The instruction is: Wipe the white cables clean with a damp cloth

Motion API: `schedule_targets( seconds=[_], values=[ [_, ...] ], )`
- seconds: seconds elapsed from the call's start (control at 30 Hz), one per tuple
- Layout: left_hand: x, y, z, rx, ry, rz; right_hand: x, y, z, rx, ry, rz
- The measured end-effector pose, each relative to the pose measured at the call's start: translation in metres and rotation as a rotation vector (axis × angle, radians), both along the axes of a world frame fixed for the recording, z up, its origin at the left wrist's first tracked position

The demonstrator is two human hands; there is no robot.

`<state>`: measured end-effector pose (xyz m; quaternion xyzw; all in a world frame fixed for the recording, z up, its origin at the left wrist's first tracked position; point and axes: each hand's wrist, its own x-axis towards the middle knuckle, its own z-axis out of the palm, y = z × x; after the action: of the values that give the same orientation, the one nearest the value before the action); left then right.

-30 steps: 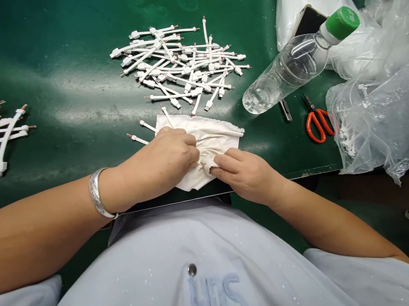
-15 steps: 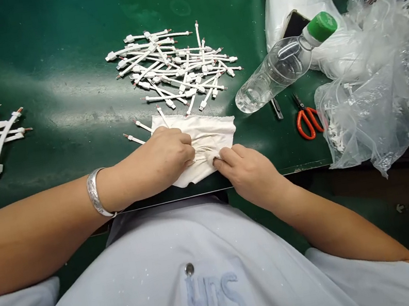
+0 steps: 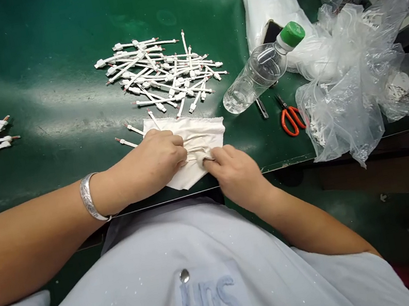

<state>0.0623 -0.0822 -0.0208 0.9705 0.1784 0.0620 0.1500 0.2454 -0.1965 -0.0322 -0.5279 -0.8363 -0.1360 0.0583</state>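
The white cloth [image 3: 206, 127] lies in the middle of the frame, near the front edge of the green tabletop [image 3: 57, 68]. The right hand [image 3: 236, 171] has its grip clamped on a bunched fold at the lower right part of the cloth. The left hand [image 3: 165, 154] rests on the cloth's left part with fingers curled; whether its grip is closed on something, I cannot tell, because the back of the hand covers it.

I judge the cloth to be light, soft and limp, not fragile and hardly slippery, so it wrinkles easily when pulled. A gathered fold seems the best place to hold, with the other hand pressing it flat. The loose cables [image 3: 126, 143] at the cloth's left side look light and bendable; their hard white ends should give firmer hold than the thin bare wires.
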Motion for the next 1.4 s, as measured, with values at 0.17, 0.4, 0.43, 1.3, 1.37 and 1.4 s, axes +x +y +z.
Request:
schedule_targets(
  seconds=[0.17,0.4,0.43,1.3,1.37,1.4],
  values=[
    [0.0,0.0,-0.002,0.008,-0.006,0.0,0.033,-0.019,0.001,0.023,-0.034,-0.109],
    [-0.001,-0.003,-0.001,0.014,-0.003,0.033,0.043,-0.019,-0.002,0.106,0.446,-0.245],
    [-0.001,-0.004,0.0,0.027,0.004,0.038,0.042,-0.018,-0.002,0.083,0.481,-0.235],
    [-0.003,-0.011,-0.003,-0.034,-0.045,0.016,0.001,-0.01,-0.003,-0.04,0.28,-0.051],
    [-0.002,-0.01,-0.005,-0.045,-0.057,0.005,-0.005,-0.006,-0.007,-0.019,0.203,-0.018],
    [-0.001,-0.01,-0.005,-0.046,-0.062,-0.006,-0.007,-0.005,-0.009,0.0,0.169,-0.006]
  ],
)
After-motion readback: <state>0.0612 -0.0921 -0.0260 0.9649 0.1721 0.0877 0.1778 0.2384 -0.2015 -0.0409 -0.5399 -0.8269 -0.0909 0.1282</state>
